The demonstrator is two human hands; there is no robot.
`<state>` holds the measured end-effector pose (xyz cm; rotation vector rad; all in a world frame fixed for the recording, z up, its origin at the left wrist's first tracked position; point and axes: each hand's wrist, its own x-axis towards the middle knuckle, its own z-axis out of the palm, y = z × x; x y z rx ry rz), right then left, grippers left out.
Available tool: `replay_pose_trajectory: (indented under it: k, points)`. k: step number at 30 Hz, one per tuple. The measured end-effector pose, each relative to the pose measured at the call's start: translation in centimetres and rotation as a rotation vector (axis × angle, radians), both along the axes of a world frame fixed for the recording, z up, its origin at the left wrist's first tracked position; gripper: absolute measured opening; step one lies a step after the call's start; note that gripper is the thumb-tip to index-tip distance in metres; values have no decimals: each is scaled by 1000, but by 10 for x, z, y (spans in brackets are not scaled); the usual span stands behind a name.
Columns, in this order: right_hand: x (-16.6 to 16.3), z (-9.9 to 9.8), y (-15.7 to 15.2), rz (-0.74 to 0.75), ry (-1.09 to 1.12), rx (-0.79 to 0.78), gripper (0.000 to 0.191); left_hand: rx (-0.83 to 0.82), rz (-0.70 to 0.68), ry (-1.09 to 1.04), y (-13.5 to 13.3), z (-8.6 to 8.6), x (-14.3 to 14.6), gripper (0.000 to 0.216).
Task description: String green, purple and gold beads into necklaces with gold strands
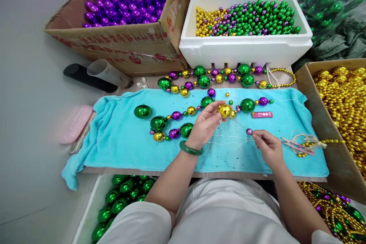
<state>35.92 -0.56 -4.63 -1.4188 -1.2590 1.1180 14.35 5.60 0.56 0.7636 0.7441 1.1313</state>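
My left hand point(206, 124), with a green bangle point(191, 148) at its wrist, is closed on a large gold bead point(224, 111) with its thumb and fingers. A smaller gold bead point(233, 114) sits just right of it. Lower right, my right hand point(268, 146) pinches a small purple bead point(249, 132), and a thin thread runs from it up toward the gold beads. Around my hands on the blue towel point(114, 148) lies a part-strung strand with green beads point(247, 105), purple beads point(176, 115) and gold ones. A loose green bead point(143, 111) rests at the left.
A finished-looking bead necklace point(204, 81) lies behind the towel. Thread snips point(297, 145) and a pink packet point(262, 114) are on the right. Behind stand a white foam box point(246, 47) of small beads and a cardboard box point(120, 47) of purple beads. Another carton point(317, 110) holds gold strands.
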Motion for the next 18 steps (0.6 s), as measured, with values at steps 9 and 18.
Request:
replay_pose_trajectory:
  k: [9,18]
  points:
    - [-2,-3,0,19,167,-79,20,-140,-22,-149,-1,-3,8,36]
    - [-3,3,5,-17,229,-101,22,283,-197,746,7,4,10,38]
